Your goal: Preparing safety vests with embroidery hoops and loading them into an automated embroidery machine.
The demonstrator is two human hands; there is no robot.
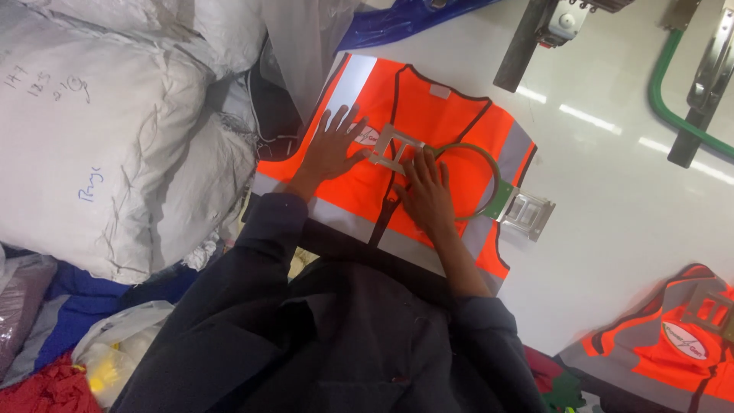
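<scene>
An orange vest (428, 115) lies flat on the white worktop (612, 199). Both hands rest open on it: left hand (332, 145) spread flat, right hand (427, 191) pressing beside a metal frame (394, 149). White sacks (99, 153) crowd the vest's left edge; bare worktop lies right of it.

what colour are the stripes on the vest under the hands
Silver-grey reflective stripes on the bright orange safety vest with dark trim, clearest in the head view.
</scene>
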